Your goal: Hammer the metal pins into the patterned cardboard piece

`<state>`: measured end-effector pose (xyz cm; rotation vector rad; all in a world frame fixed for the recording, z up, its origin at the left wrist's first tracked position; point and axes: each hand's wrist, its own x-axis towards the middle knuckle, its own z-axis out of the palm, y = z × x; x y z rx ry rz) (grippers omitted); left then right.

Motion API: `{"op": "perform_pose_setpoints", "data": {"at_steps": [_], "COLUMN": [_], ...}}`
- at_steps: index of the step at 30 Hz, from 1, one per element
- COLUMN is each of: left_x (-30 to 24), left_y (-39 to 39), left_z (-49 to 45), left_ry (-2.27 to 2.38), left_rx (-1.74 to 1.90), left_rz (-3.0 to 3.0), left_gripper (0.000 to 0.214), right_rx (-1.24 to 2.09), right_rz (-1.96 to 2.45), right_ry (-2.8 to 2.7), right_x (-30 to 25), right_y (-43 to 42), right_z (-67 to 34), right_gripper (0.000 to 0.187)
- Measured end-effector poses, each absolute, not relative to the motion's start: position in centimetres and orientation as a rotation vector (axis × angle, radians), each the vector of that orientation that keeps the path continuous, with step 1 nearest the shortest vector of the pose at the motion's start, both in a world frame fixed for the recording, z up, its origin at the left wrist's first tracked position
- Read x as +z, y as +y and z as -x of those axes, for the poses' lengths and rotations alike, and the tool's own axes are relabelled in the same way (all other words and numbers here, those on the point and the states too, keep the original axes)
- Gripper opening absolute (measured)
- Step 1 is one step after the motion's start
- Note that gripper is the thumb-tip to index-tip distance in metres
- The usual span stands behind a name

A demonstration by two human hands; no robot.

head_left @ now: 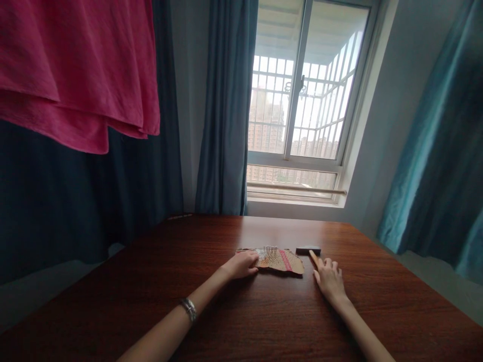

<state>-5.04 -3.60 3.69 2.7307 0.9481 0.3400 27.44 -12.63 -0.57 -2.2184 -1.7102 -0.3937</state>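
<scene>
A torn piece of brown cardboard (292,262) with a pink-red stripe lies on the wooden table. Several thin dark nails or pins (270,250) stand up from it in rows, and dark dots mark its surface. My left hand (243,265) grips the cardboard's left end, fingers on top and thumb by the near edge. To the right is a hammer (314,256) with a dark head and a light wooden handle, its head at table level. My right hand (330,279) is closed over the handle, which passes between thumb and fingers; its lower part is hidden.
The brown tabletop (241,322) reaches back to the wall under a barred window (302,100). Blue curtains (226,110) hang behind the table and at the right. A pink cloth (83,65) hangs at upper left. A silver bracelet (188,309) circles my left wrist.
</scene>
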Motion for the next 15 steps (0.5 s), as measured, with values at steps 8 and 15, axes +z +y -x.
{"op": "perform_pose_setpoints", "data": {"at_steps": [8,15], "left_x": [3.1,2.9], "left_y": [-2.6,-1.9], "left_z": [4.6,2.9], "left_ry": [0.967,0.979], "left_rx": [0.265,0.044], "left_rz": [-2.906,-3.040], "left_gripper": [0.016,0.016], "right_rx": [-0.134,0.103], "right_rz": [1.617,1.548], "right_ry": [-2.114,-2.249], "right_x": [1.2,2.1], "right_y": [-12.0,-10.3], "right_z": [-20.2,-19.3], "right_gripper": [0.054,0.038]}}
